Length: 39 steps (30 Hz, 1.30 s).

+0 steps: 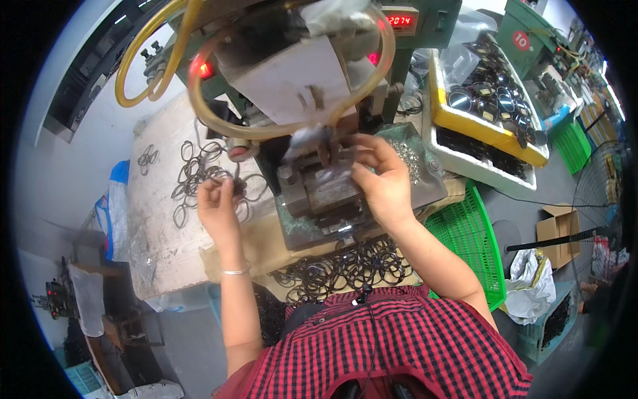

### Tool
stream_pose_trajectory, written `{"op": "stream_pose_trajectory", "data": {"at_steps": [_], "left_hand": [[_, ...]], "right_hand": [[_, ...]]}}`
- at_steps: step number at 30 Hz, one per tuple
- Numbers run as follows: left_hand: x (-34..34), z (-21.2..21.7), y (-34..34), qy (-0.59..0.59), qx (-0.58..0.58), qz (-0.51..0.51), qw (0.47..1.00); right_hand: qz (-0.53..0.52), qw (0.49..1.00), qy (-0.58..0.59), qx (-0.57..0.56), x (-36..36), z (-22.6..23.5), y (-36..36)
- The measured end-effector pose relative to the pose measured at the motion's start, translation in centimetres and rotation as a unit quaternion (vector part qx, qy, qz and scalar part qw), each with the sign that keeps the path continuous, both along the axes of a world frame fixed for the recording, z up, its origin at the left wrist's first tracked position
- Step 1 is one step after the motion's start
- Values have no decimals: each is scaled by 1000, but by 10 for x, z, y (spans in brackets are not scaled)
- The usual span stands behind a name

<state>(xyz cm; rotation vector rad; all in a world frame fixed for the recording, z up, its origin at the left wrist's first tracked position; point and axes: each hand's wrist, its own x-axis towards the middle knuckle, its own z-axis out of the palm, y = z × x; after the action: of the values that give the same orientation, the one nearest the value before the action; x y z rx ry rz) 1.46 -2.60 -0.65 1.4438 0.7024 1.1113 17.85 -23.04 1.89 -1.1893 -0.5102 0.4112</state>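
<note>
Now, at the bench: our right hand sits on the metal die block of the small press, fingers curled and pinched at the block's top edge, where a clear scrap of plastic shows; whether anything is gripped between them we cannot tell; our left hand is held up to the left of the block, well apart from the right, thumb and fingers closed on a thin dark ring; just behind it, loose dark rings lie scattered on the pale grimy slab; more rings, a tangled heap, rest at the near edge of the bench, against our red checked shirt; yellowish hoses loop around the press head, red lamps lit beside them; a red digit counter glows above; right of the press, a yellow tray holds round dark lenses, stacked on a white foam box; a green plastic basket stands below our right forearm; a cardboard box lies on the floor beyond.
</note>
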Motion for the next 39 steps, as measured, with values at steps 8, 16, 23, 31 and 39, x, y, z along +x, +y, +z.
{"op": "stream_pose_trajectory", "data": {"at_steps": [8, 16, 23, 31, 39], "left_hand": [[-21, 102, -76, -165, 167, -119, 965], [38, 90, -108, -5, 260, -201, 944], [55, 91, -105, 12, 256, -177, 950], [50, 86, -109, 21, 225, -124, 966], [-59, 67, 5, 55, 235, 197, 950]], "right_hand": [[10, 1000, -5, 6, -32, 38, -11], [-183, 713, -461, -495, 53, -33, -46], [-257, 752, -473, -379, 77, -82, -62], [-218, 732, -513, -391, 87, -69, -3], [-254, 762, -492, -336, 71, -63, -48]]}}
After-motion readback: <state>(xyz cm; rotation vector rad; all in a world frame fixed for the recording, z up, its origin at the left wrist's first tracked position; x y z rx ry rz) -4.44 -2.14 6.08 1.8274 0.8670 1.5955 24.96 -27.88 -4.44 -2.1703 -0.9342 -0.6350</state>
